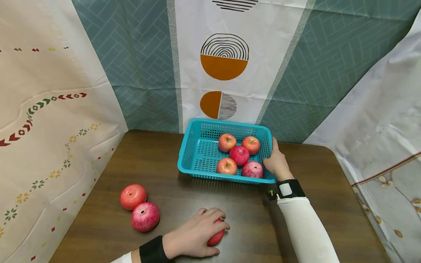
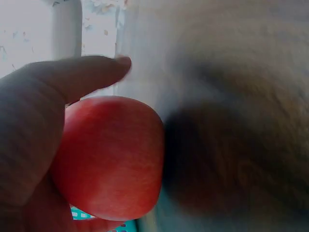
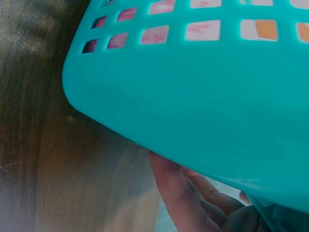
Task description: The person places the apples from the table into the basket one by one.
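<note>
My left hand (image 1: 197, 233) is over a red apple (image 1: 216, 238) near the table's front, with fingers curled over its far side and the thumb on the near side. In the left wrist view this apple (image 2: 111, 159) sits against the palm, and the thumb tip stands a little off it. My right hand (image 1: 277, 162) grips the right side of a turquoise plastic basket (image 1: 205, 174). In the right wrist view its fingers (image 3: 174, 193) touch the basket's lower edge. Several apples (image 1: 239, 155) lie inside the basket's right half.
Two more apples, one red (image 1: 133, 197) and one dark pink (image 1: 145, 217), sit side by side at the table's left. The brown wooden table (image 1: 158, 160) meets a patterned curtain (image 1: 144, 73) behind the basket. Light cloths hang at both sides.
</note>
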Tool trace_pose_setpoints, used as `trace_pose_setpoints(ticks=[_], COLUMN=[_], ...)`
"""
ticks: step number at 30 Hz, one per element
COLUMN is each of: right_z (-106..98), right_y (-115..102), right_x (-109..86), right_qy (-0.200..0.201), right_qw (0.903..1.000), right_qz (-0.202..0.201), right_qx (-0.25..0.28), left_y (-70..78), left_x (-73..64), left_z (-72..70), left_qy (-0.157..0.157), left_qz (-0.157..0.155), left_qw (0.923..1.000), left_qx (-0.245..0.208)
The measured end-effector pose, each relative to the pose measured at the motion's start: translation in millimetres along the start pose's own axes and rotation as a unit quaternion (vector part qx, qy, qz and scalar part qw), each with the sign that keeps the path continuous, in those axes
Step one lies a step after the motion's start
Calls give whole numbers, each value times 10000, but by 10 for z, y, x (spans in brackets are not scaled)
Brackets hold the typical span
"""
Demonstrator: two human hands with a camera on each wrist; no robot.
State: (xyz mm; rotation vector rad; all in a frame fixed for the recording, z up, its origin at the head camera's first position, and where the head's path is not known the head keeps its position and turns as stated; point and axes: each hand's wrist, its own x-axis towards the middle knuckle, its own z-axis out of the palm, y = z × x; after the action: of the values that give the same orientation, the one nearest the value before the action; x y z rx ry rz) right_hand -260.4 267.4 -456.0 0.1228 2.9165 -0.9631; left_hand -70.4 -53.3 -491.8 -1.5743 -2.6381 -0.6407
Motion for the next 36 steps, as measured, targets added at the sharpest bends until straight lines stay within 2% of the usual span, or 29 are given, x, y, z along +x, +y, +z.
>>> trace_pose_setpoints(ticks=[6, 15, 21, 26, 31, 36], right_z=[-8, 5, 17, 24, 30, 28], right_y=[-10, -34, -8, 17, 24, 36], right_x=[-6, -9, -10, 1, 11, 12], right_qy=[-8, -18, 36, 44, 36, 34], right_qw=[10000, 10000, 10000, 10000, 10000, 10000], right_qz=[19, 79, 54, 80, 82, 65], right_qx=[-35, -40, -39, -40, -27, -1], left_y=[-37, -63, -66, -96, -122, -157], left_x=[-5, -9, -16, -14, 18, 112], left_z=[18, 94, 98, 87, -33, -284], left_qy=[-106, -100, -167, -65, 183, 648], left_qz=[-201, -391, -491, -470, -349, -230], left_qw=[9996, 9982, 9977, 9983, 9991, 9976], left_qx=[172, 451, 425, 340, 137, -63])
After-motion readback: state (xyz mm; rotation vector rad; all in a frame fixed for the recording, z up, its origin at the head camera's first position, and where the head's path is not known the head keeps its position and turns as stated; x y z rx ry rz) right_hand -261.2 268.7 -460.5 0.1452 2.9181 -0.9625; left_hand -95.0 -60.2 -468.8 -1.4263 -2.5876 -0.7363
